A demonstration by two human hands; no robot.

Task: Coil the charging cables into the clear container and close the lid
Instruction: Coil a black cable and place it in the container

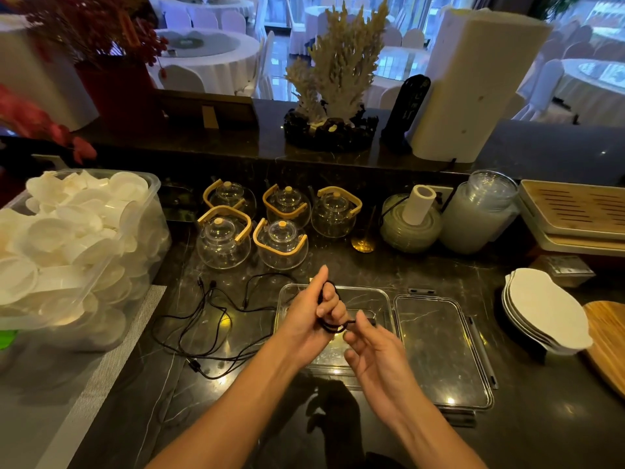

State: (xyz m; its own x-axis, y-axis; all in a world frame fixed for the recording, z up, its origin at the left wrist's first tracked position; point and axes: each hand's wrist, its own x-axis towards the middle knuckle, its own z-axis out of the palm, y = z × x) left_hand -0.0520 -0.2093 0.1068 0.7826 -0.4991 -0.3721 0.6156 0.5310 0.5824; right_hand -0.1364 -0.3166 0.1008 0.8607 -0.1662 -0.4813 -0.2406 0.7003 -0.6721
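Note:
A clear rectangular container (378,299) sits on the dark marble counter, its clear lid (439,350) lying flat just to its right. Above the container my left hand (309,319) holds a black charging cable (333,328) wound in loops around its fingers. My right hand (375,357) pinches the cable's loose end beside the coil. More black cables (206,319) lie tangled on the counter to the left of the container.
Several glass teapots (257,225) with wooden handles stand behind the cables. A big plastic bin of white cups (77,252) fills the left. White plates (544,309), a wooden board (608,343) and trays (575,211) sit at the right.

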